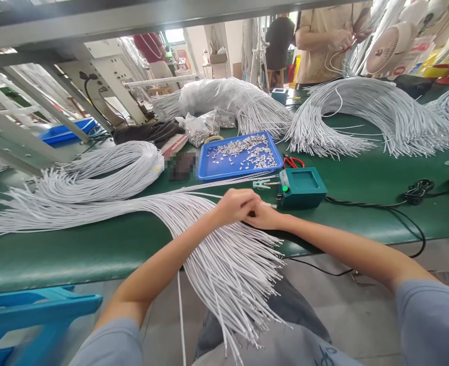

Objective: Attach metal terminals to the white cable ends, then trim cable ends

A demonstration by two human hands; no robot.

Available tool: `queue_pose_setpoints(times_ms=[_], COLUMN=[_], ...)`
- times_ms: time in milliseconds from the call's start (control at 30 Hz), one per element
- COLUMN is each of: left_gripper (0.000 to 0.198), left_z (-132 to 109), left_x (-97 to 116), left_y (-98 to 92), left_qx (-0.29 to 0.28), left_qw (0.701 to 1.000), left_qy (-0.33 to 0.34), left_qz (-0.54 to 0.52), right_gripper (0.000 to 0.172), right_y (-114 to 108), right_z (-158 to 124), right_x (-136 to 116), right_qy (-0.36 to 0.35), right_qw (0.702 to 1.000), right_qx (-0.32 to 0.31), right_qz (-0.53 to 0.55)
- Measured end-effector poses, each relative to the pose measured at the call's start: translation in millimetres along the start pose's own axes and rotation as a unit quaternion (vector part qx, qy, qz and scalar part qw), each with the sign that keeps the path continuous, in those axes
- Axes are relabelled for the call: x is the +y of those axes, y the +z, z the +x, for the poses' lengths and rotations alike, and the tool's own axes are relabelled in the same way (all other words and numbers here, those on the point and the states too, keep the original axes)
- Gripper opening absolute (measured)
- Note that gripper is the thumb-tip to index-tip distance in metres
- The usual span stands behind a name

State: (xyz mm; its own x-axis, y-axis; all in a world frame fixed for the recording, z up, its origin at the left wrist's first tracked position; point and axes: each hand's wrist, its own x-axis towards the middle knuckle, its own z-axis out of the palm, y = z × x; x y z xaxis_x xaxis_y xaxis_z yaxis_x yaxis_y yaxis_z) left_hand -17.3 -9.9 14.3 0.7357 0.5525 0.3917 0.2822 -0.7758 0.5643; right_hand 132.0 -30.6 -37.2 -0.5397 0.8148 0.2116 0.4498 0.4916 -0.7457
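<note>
My left hand [235, 204] and my right hand [264, 216] meet above the green table's [94, 249] front edge. Both are closed in a pinch on one thin white wire [272, 205], whose tip points at the small teal box machine [301, 187] just beyond them. Under my forearms a large bundle of white wires [224, 259] fans off the table toward my lap. A blue tray [243, 157] of small metal terminals lies behind the hands.
More white wire bundles [365, 114] cover the far side, and a coiled bundle [121, 170] lies to the left. Red-handled scissors [293, 162] sit by the tray. A black cable [411, 218] runs to the right. A person [327, 38] stands opposite handling wires, and a fan [388, 48] sits nearby.
</note>
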Motion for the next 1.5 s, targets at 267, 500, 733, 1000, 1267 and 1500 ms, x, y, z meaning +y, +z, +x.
queue_pose_setpoints(times_ms=[267,500,733,1000,1267,1500], left_gripper=[0.052,0.049,0.045,0.052,0.052,0.052], left_z=[-7,-6,-7,-8,-8,-7], left_x=[-14,-22,-15,-13,-12,-9], left_y=[19.8,16.2,15.1,15.0,16.1,17.0], left_qx=[0.125,0.162,0.107,0.101,0.104,0.108], left_qw=[0.884,0.868,0.885,0.886,0.880,0.878], left_qy=[-0.191,-0.227,-0.216,-0.227,-0.224,-0.230], left_qz=[-0.408,-0.411,-0.397,-0.392,-0.406,-0.406], right_gripper=[0.019,0.034,0.035,0.020,0.012,0.004], right_y=[1,-14,-17,-15,-13,-10], right_z=[-1,-1,-1,-5,-5,-6], right_x=[4,2,0,0,-3,-5], right_qy=[0.030,0.005,-0.017,-0.026,-0.032,-0.057], right_qw=[0.994,0.941,0.953,0.944,0.924,0.916], right_qx=[0.104,0.310,0.255,0.274,0.327,0.346], right_qz=[0.032,0.138,0.164,0.182,0.197,0.195])
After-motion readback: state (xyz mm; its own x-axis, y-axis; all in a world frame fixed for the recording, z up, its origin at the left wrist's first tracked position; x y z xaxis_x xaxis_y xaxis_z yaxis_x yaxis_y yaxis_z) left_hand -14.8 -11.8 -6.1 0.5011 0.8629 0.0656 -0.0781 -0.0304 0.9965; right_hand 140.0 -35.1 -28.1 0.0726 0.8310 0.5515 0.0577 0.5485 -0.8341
